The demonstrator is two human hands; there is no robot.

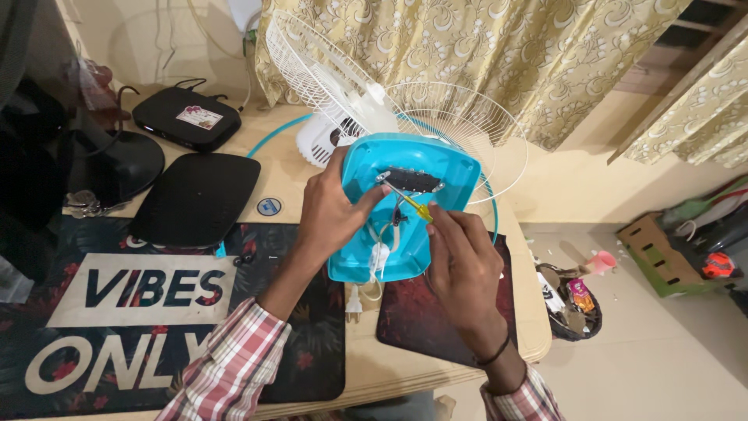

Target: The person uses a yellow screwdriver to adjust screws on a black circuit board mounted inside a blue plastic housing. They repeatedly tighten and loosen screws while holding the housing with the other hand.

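- The step in hand looks like work on a screw of the dark plate [411, 180] set inside the upturned turquoise fan base [366, 168], which lies in the middle of the wooden surface [296, 168], just near of the fan's grille.
- The left hand [331, 210] wraps the left rim of the base, fingers curled over the edge and thumb laid inside, steadying it.
- The right hand [460, 269] pinches a small screwdriver [411, 203] with a yellow handle; its thin metal shaft slants up and left to the plate's near-left corner.
- The next move, as I judge it, calls for keeping the tip seated square in the screw head while the base is held from tipping; the shell is smooth, curved plastic and may rock on its rounded edge.
- White wires [379, 253] loop loosely inside the shell, and a white plug [353, 304] lies on the surface by its near edge.
- The white wire grille [335, 78] is thin, rigid and domed; a second grille half lies right of it.
- A dark red mat [417, 320] sits under the right hand, soft and flat.
- Two matte black rounded boxes [195, 199] lie to the left, and a printed black mat [117, 327] covers the near left.
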